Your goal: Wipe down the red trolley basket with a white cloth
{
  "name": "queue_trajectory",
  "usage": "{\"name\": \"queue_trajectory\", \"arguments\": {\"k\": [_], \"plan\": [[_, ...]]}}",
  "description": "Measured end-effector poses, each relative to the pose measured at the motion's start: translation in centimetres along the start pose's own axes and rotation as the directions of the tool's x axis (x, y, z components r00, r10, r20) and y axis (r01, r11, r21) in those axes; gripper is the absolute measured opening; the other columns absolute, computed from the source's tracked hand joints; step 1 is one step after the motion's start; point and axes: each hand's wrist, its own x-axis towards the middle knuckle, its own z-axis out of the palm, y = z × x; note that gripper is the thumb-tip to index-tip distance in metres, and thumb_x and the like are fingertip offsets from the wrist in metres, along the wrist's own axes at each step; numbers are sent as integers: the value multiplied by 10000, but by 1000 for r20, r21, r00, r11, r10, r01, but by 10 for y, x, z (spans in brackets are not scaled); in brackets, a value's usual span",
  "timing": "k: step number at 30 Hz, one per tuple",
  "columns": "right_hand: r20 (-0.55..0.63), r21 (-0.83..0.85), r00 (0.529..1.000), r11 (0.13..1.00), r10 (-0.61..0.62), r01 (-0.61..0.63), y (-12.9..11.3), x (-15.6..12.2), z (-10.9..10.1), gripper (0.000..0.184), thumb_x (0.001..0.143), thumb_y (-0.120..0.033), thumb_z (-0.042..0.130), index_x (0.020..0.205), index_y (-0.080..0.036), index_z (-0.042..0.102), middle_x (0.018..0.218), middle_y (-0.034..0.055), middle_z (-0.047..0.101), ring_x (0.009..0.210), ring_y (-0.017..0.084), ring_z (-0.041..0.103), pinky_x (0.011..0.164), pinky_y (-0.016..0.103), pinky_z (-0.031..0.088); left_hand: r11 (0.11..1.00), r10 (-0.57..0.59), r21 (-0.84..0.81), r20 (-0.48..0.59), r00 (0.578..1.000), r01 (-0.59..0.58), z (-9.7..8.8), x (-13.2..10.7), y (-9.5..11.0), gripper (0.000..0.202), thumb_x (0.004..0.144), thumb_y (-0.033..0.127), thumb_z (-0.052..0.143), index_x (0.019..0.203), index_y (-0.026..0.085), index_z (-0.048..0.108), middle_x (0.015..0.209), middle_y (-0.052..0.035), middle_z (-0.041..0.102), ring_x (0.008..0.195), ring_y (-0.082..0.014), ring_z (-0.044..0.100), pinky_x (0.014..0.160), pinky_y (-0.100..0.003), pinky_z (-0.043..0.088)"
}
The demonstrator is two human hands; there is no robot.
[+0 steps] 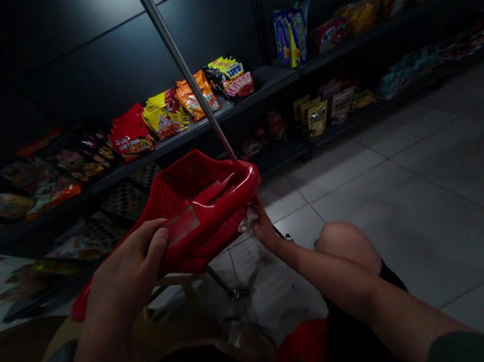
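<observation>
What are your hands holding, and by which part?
Left hand grips the near rim of a red plastic shopping basket; right hand holds a crumpled clear wrapper at its far edge.

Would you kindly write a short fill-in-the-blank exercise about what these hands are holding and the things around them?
The basket gripped by the left hand is coloured ____.
The crumpled clear plastic is held in the ____ hand.
Snack packets lie on a ____ behind the basket.
The floor is covered in ____.

Missing words: red; right; shelf; tiles.

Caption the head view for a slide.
Left hand grips a red basket, right hand pinches clear plastic beneath it, snack shelves beyond.
</observation>
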Motion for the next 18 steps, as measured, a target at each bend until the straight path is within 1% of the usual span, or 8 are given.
{"name": "queue_trajectory", "arguments": {"k": [3, 7, 9, 11, 14, 15, 16, 18], "plan": [[128, -43, 992, 999, -9, 15, -26, -16, -3, 620, 667, -93, 458, 1263, -227, 562, 1214, 51, 634, 1113, 211, 593, 1041, 427, 451, 1000, 18, -20, -5, 1000, -19, 0, 4, -6, 521, 956, 573, 231, 1283, 331, 557, 1295, -28, 646, 1102, -251, 629, 867, -339, 434], [239, -57, 929, 951, -283, 304, -72, -17, 9, 603, 752, -94, 472, 1337, -231, 517, 1325, 76, 575, 1241, 221, 525, 1086, 401, 414, 999, 29, -21, 0, 1000, -29, -1, 7, -2, 534, 958, 563, 220, 1297, 318, 551, 1319, -44, 636, 1106, -262, 622, 866, -354, 431], [270, -109, 891, 907, -366, 406, -84, -10, 16, 568, 786, -100, 478, 1338, -226, 520, 1340, 91, 557, 1281, 233, 488, 1105, 420, 392, 999, 37, -28, -9, 999, -37, -2, 8, 3, 539, 958, 568, 220, 1297, 309, 550, 1319, -43, 636, 1112, -259, 619, 865, -351, 430], [333, -185, 871, 882, -360, 435, -81, -5, 20, 523, 789, -83, 475, 1283, -224, 571, 1340, 95, 557, 1298, 244, 467, 1119, 439, 367, 998, 49, -35, -11, 999, -50, -2, 8, 9, 537, 959, 565, 222, 1289, 300, 553, 1304, -40, 642, 1115, -255, 620, 874, -349, 426], [502, -208, 830, 898, -243, 388, -54, -12, 16, 465, 754, -59, 479, 1151, -233, 647, 1274, 77, 604, 1242, 238, 516, 1087, 423, 394, 996, 75, -42, -17, 997, -76, -2, 9, 13, 537, 961, 556, 218, 1277, 292, 562, 1300, -41, 644, 1129, -255, 619, 882, -346, 426], [509, -208, 839, 920, -189, 333, -43, -15, 12, 447, 736, -63, 488, 1117, -228, 653, 1222, 73, 625, 1194, 233, 546, 1062, 414, 415, 996, 83, -43, -25, 996, -84, -1, 9, 13, 535, 958, 559, 222, 1271, 296, 568, 1295, -36, 648, 1129, -253, 622, 872, -340, 430], [459, -211, 878, 943, -137, 258, -35, -18, 8, 442, 719, -74, 497, 1110, -219, 643, 1170, 70, 637, 1140, 228, 569, 1036, 408, 434, 995, 89, -44, -38, 995, -91, 0, 10, 12, 534, 955, 565, 229, 1264, 301, 576, 1286, -30, 655, 1123, -251, 627, 856, -332, 436], [183, -196, 981, 976, -60, 96, -29, -18, -1, 478, 704, -112, 512, 1169, -201, 583, 1138, 68, 618, 1066, 216, 575, 999, 401, 454, 995, 93, -42, -69, 993, -96, 2, 11, 10, 531, 944, 578, 251, 1248, 312, 595, 1251, -17, 677, 1088, -243, 645, 813, -315, 445]]}}
